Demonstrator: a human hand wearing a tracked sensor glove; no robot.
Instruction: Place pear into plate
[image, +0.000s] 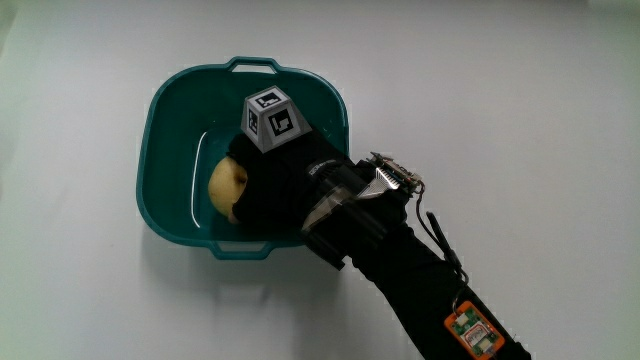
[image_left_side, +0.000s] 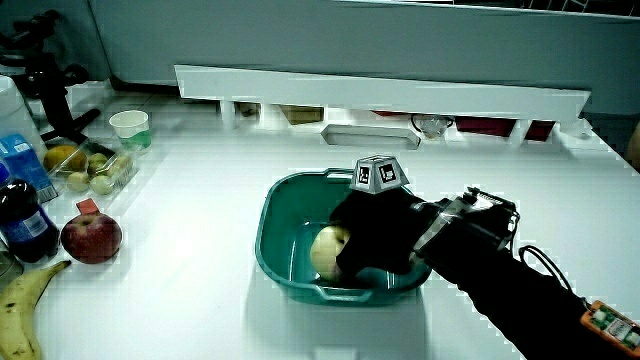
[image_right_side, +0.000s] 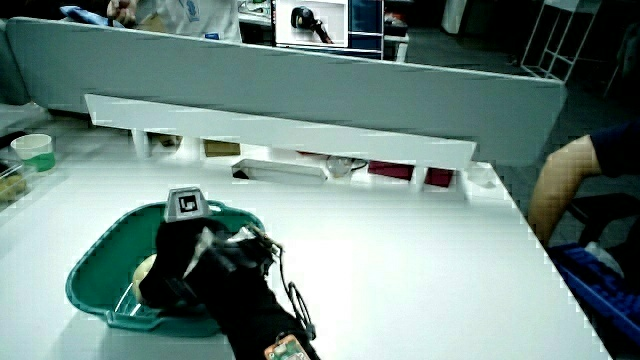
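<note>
Grip's wrapped round the pear (image: 227, 186), hand (image: 280, 185) low inside the teal plate (image: 170, 100) w/ the fruit at or just above its floor, can't tell if it's touching. To finish clean: settle it near the middle, not vs the wall, then ease off so it doesn't roll.

From my seat the plate (image: 160, 120) reads as teal moulded plastic, smooth, with a glossy streak on its inner floor. The pear (image: 226, 186) in it has a matt, pale yellow skin. The hand (image: 275, 185) wears black matt cloth, and the cube (image: 272, 118) on its back looks like grey matt plastic with printed paper-like faces. The table (image: 520, 90) is smooth and white with a soft sheen. In a side view the apple (image_left_side: 91, 238) shines slightly.
</note>
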